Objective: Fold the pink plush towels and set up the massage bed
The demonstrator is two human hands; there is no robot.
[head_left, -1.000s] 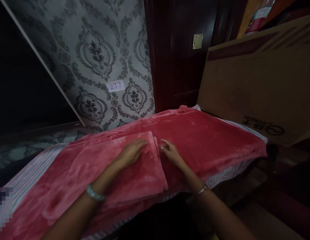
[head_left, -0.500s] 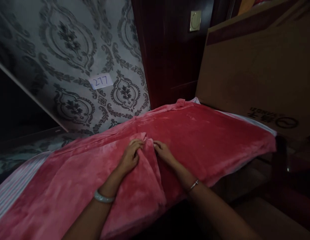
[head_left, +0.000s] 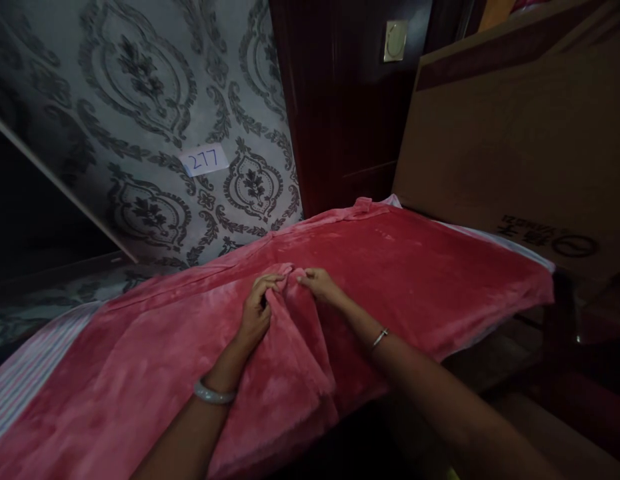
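Observation:
A plush pink-red blanket (head_left: 400,267) lies spread over a raised surface in front of me. Its near flap is folded back and bunched at the centre. My left hand (head_left: 257,310) pinches the top of that fold, fingers curled round the cloth. My right hand (head_left: 320,285) grips the same fold just to its right, fingers closed on the fabric. The two hands nearly touch. A pale bangle sits on my left wrist and a thin bracelet on my right.
Under the blanket a striped sheet (head_left: 25,373) shows at the left. A patterned wall panel with a "277" label (head_left: 205,160) stands behind. Dark wooden doors (head_left: 350,107) are at the back, and a large cardboard box (head_left: 515,140) leans at the right.
Both hands went from lying flat on the folded flap to pinching its top edge. The fold has been gathered and lifted slightly, and the view has shifted down and left.

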